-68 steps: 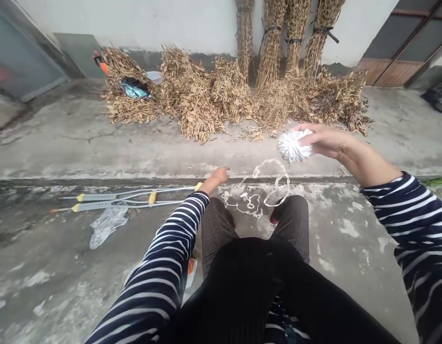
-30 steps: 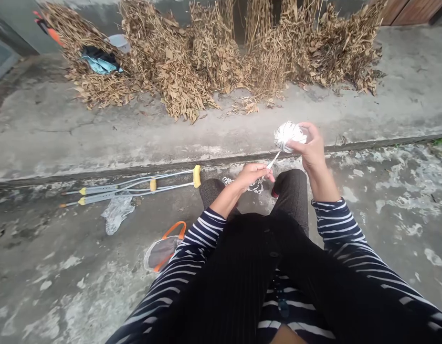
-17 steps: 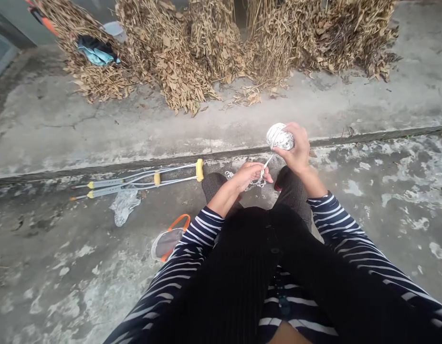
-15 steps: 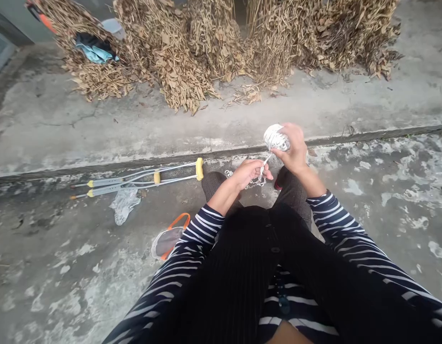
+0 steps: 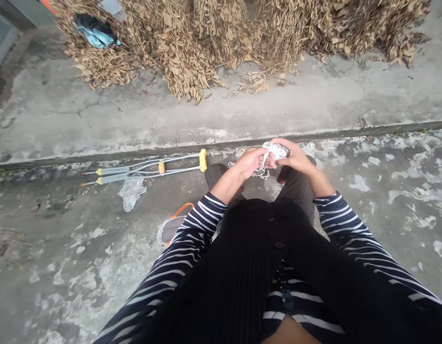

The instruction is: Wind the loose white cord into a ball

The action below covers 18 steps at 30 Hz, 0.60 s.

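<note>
My right hand [image 5: 295, 156] grips a wound ball of white cord [image 5: 278, 151] with dark flecks, fingers wrapped round its far side. Close against the ball's left, my left hand [image 5: 252, 161] pinches the loose strand of cord [image 5: 264, 160] between thumb and fingers. Slack loops of cord [image 5: 261, 175] hang or lie below the hands, between my feet; which of the two I cannot tell. Part of the ball is hidden behind the fingers.
A pair of crutches [image 5: 145, 168] with yellow pads lies on the concrete to the left, beside a clear plastic bag [image 5: 131, 191]. An orange-trimmed bag [image 5: 169, 230] sits by my left arm. Dried plants [image 5: 192, 52] and a blue-black cloth [image 5: 97, 33] are on the raised ledge [image 5: 214, 112].
My right hand has brought the ball down towards my left hand, so the taut strand between them has shortened. The camera view has shifted slightly.
</note>
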{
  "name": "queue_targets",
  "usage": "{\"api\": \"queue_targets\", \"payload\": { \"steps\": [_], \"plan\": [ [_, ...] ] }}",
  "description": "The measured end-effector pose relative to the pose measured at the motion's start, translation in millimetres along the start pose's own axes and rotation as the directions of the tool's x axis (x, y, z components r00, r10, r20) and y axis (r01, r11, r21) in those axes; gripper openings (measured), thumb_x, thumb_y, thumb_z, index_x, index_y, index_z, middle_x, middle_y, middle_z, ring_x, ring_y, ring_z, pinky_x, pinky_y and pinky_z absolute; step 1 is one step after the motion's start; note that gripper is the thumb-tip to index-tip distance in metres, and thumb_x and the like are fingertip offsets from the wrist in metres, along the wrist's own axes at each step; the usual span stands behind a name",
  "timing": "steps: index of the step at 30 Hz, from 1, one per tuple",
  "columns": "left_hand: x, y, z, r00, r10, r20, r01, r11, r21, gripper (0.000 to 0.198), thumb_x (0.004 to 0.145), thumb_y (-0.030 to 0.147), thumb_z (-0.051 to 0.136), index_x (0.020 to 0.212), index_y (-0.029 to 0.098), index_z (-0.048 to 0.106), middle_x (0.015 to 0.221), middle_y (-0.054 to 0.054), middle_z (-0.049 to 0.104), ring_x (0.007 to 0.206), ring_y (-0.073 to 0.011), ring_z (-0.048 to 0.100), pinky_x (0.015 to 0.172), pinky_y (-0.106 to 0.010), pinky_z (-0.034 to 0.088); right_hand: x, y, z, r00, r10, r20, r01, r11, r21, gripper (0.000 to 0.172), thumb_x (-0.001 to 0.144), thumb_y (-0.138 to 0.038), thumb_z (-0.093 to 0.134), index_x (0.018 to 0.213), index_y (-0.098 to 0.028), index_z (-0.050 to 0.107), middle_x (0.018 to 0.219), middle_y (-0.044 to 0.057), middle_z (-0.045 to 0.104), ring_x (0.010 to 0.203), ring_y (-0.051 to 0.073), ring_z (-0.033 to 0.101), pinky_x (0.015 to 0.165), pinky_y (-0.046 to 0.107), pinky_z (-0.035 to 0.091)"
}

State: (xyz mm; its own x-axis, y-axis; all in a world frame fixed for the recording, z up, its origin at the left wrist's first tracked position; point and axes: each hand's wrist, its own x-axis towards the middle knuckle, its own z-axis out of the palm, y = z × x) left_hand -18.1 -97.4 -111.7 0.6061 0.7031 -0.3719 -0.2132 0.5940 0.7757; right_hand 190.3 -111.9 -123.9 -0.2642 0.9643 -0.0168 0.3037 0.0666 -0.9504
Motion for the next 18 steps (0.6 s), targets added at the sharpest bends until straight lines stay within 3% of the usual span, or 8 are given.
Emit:
{"api": "queue_targets", "payload": {
  "steps": [4,7,12,18],
  "plan": [
    [0.0,-1.2,-3.1,0.999,-0.032,0.006,0.032,0.999,0.005,0.024,0.1,0.021,0.055,0.086,0.009,0.07,0.069,-0.01,0.076,0.065,-0.0174,0.074,0.078,-0.033,0.06,-3.7,-3.7,0.7,0.999,0.024,0.041,-0.026,0.999,0.039,0.065,0.059,-0.036,0.087,0.119,-0.024,0.067,0.121,0.004,0.068,0.113,0.03,0.063,0.103,0.045,0.051],
    [-1.9,0.4,-5.6,1.0,-0.025,0.013,0.025,0.999,0.039,0.023,0.099,0.023,0.057,0.085,0.009,0.07,0.069,-0.009,0.075,0.068,-0.018,0.074,0.078,-0.032,0.06,-6.0,-3.7,8.7,1.0,0.016,-0.016,-0.016,1.0,-0.023,0.061,0.062,-0.036,0.086,0.119,-0.024,0.067,0.126,0.005,0.068,0.118,0.031,0.063,0.109,0.048,0.05],
    [-9.9,3.2,-15.5,0.999,-0.024,0.038,0.018,0.988,0.151,0.024,0.096,0.025,0.061,0.077,0.012,0.067,0.063,-0.006,0.071,0.064,-0.0159,0.072,0.073,-0.028,0.055,-8.8,5.5,10.9,0.968,-0.094,-0.234,-0.001,0.927,-0.374,0.053,0.066,-0.028,0.08,0.118,-0.026,0.071,0.137,0.008,0.067,0.133,0.036,0.058,0.117,0.059,0.045],
    [-18.1,-8.0,-32.8,0.987,-0.121,0.107,0.087,0.957,0.277,0.028,0.09,0.038,0.072,0.077,0.014,0.068,0.06,-0.004,0.068,0.062,-0.0156,0.07,0.068,-0.028,0.051,-6.5,1.1,-20.4,0.881,-0.351,-0.318,0.036,0.719,-0.694,0.049,0.08,-0.044,0.075,0.125,-0.027,0.066,0.143,0.01,0.061,0.133,0.037,0.053,0.11,0.061,0.051]
  ]
}}
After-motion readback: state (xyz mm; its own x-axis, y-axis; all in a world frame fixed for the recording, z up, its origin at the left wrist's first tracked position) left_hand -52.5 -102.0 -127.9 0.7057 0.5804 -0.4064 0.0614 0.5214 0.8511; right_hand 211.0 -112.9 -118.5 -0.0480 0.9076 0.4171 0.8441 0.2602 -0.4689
